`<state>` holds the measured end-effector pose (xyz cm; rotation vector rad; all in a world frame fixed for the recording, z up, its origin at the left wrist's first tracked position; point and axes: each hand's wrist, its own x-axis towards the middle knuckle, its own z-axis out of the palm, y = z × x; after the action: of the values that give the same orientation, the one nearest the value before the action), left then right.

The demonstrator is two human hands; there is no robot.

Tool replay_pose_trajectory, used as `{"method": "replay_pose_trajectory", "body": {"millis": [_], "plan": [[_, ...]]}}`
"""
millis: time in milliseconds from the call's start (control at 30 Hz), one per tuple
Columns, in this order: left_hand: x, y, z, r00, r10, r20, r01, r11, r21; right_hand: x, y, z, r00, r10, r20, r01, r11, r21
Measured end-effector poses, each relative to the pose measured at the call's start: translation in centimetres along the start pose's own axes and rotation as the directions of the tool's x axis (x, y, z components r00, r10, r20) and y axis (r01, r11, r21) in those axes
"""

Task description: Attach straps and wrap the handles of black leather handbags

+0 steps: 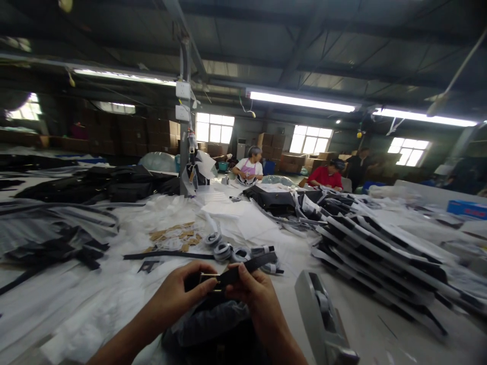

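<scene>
My left hand [182, 291] and my right hand [249, 289] meet low in the middle of the view, both closed on a black strap [251, 266] with a small metal buckle [210, 279] at its end. The left fingers pinch the buckle; the right fingers grip the strap just beside it, and the strap runs up and to the right. Below the hands lies a dark bag in clear plastic [213, 324]. Rolls of strap [222, 249] lie just beyond the hands.
A grey tape dispenser [323, 314] stands right of my hands. Stacked black-and-white bagged pieces [380, 248] fill the right side, dark fabric [95, 185] the left. White sheets [236, 213] cover the table. A post [185, 126] rises ahead. Three people sit or stand at the far end.
</scene>
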<state>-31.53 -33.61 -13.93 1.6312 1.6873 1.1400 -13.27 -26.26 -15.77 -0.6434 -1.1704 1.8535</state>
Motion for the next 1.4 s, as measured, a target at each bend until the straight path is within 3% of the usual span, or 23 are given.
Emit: {"method": "replay_pose_trajectory", "body": {"millis": [100,300,533,767,933,1233,1400], "plan": [[-0.3,0.3,-0.3,1.000,0.007,0.015,-0.008,0.998,0.063,0.1,0.0,0.1,0.996,-0.018,-0.086,0.023,0.998,0.055],[-0.7,1.3,-1.1,1.000,0.008,-0.003,-0.007,0.979,0.204,0.8,-0.4,-0.4,0.946,-0.109,-0.307,0.190,0.950,0.249],[-0.4,2.0,-0.9,0.999,-0.017,-0.031,0.021,0.989,0.144,1.5,-0.5,-1.4,0.975,-0.025,-0.219,0.125,0.883,0.453],[-0.1,1.2,-0.3,0.999,-0.019,-0.032,0.023,0.991,0.135,0.5,0.3,-0.2,0.998,-0.053,-0.033,0.057,0.988,0.141],[-0.1,0.6,-0.5,0.999,-0.007,-0.038,0.013,0.988,0.152,0.6,0.6,-0.1,0.996,-0.085,-0.012,0.084,0.996,-0.043],[-0.4,0.6,-0.1,0.994,-0.012,-0.112,0.023,0.995,0.102,-0.3,0.5,0.1,0.997,-0.070,-0.024,0.067,0.991,-0.113],[-0.1,0.2,0.0,0.991,-0.006,-0.132,0.022,0.993,0.118,-0.4,1.5,0.0,0.988,-0.130,-0.077,0.115,0.977,-0.181]]}}
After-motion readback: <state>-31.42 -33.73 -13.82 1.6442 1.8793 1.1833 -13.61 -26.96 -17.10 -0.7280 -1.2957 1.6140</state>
